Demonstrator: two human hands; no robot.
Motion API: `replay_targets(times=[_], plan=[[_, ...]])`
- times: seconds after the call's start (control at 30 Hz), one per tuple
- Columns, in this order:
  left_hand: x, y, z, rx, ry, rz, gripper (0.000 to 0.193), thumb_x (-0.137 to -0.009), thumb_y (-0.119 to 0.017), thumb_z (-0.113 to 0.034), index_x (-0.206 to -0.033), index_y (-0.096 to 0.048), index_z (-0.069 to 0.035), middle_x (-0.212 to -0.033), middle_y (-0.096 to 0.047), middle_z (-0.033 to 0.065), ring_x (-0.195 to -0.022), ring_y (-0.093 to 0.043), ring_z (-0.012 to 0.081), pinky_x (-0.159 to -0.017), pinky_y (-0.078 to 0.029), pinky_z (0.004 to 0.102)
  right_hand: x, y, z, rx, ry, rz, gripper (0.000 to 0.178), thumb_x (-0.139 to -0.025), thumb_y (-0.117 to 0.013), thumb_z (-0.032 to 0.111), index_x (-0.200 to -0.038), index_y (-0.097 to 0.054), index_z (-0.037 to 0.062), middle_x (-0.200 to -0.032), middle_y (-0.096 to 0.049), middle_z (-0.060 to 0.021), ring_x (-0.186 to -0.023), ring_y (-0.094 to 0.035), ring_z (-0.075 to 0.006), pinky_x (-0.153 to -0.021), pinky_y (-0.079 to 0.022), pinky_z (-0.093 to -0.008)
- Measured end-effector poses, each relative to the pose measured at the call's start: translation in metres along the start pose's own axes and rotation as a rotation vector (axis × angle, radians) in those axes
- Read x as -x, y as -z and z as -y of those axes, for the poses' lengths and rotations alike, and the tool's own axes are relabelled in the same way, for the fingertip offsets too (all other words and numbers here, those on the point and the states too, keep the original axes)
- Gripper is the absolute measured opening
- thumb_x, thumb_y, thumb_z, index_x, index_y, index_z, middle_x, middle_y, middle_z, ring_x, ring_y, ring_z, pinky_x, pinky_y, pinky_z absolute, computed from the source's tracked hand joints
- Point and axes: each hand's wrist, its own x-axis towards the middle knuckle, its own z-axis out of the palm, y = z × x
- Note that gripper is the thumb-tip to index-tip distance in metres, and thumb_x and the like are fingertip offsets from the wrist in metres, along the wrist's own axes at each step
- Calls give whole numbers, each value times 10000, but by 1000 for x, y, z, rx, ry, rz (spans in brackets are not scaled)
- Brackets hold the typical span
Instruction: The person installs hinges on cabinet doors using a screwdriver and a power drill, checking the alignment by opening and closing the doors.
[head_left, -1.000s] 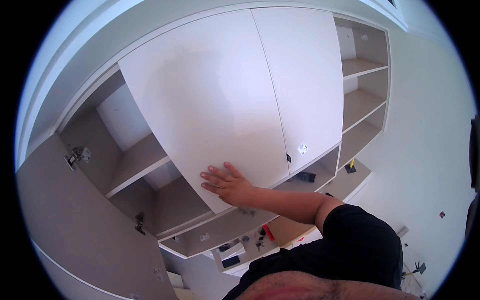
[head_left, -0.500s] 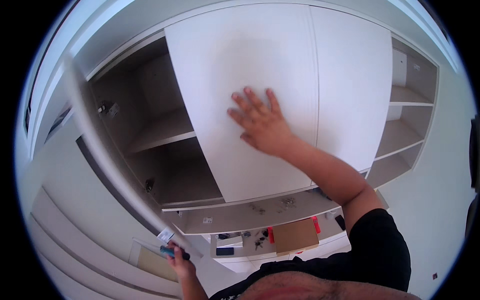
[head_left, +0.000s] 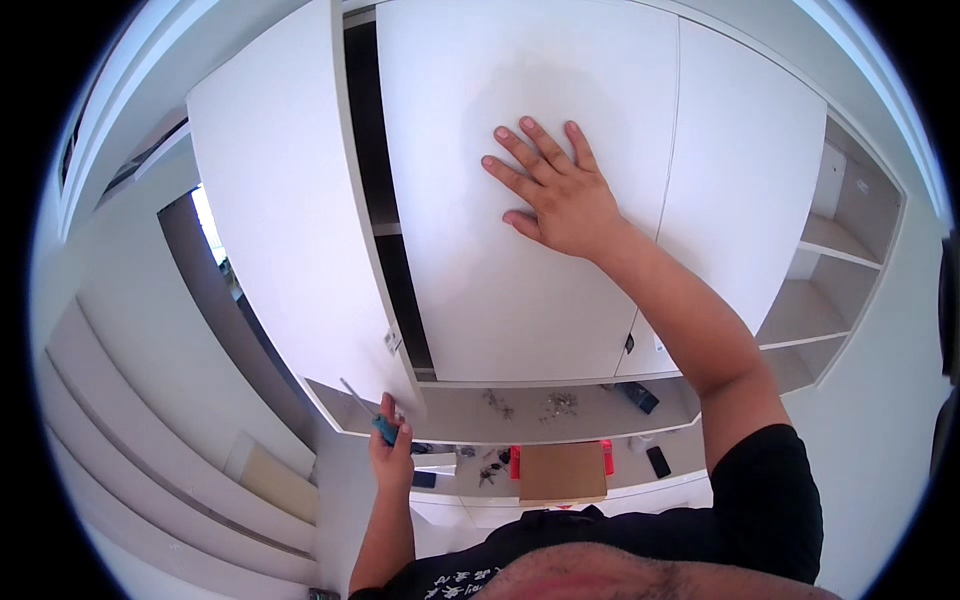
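Note:
My left hand [head_left: 393, 455] is closed around a screwdriver [head_left: 385, 429] with a teal handle, its thin shaft pointing up and left. The fingers are at the lower corner of the left cabinet door [head_left: 280, 200], which stands a little ajar. A dark gap with part of a shelf shows beside this door, and a small label sits near its lower edge. My right hand [head_left: 565, 205] lies flat with fingers spread on the white middle door [head_left: 450, 290], which is closed. To its right is another closed white door [head_left: 745, 190].
Open shelves [head_left: 825, 270] are at the cabinet's right end. Below the doors, a ledge [head_left: 460, 405] carries small metal pieces [head_left: 560, 405] and a dark blue box [head_left: 636, 397]. Lower down are a cardboard box [head_left: 563, 472], a phone [head_left: 658, 462] and keys [head_left: 490, 470]. Long panels [head_left: 170, 460] lean at left.
The left door has swung from wide open to nearly closed, and my left hand moved up and right with it. My right hand still rests on the middle door.

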Motion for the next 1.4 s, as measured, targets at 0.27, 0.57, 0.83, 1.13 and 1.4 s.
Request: replay_targets(times=[0.27,0.57,0.83,1.13,1.4], plan=[[-22,-13,10,-16,-2,10,611,-953,-644,-45,-1532,-451,-31,-956,-544,-50,-722,-457,38,-638,-411,202,13,-8,22,-18,-28,-30,651,-915,-652,423,-1515,-488,229,-1666,-310,-7,-1566,-192,-254,-1254,-109,-569],[-43,-27,30,-47,-7,-51,130,-931,-724,-118,-976,-625,-45,-765,-510,-60,-684,-467,44,-624,-404,235,61,-8,62,-73,-24,-7,690,-892,-669,382,-1528,-462,213,-1677,-289,-23,-1562,-207,-270,-1255,-120,-550],[-35,-26,28,-42,-81,-81,195,-943,-709,-103,-1113,-657,-25,-848,-584,-50,-736,-511,43,-669,-440,235,144,-15,107,-159,-32,223,692,-898,-656,339,-1540,-438,204,-1681,-273,-30,-1566,-188,-271,-1250,-141,-552],[-106,-24,-33,-304,-340,-320,240,-889,-788,-191,-969,-636,-23,-847,-632,58,-755,-574,156,-711,-501,324,362,10,180,-581,-145,763,489,-819,-728,293,-1269,-668,112,-1545,-466,-130,-1500,-335,-356,-1216,-301,-518],[-162,-65,-93,-655,-389,-236,431,-794,-880,-370,-975,-693,-26,-793,-679,57,-703,-600,159,-676,-515,335,567,88,242,-700,-736,1211,421,-858,-733,289,-1227,-699,90,-1306,-671,-143,-1310,-555,-350,-1109,-452,-443]])
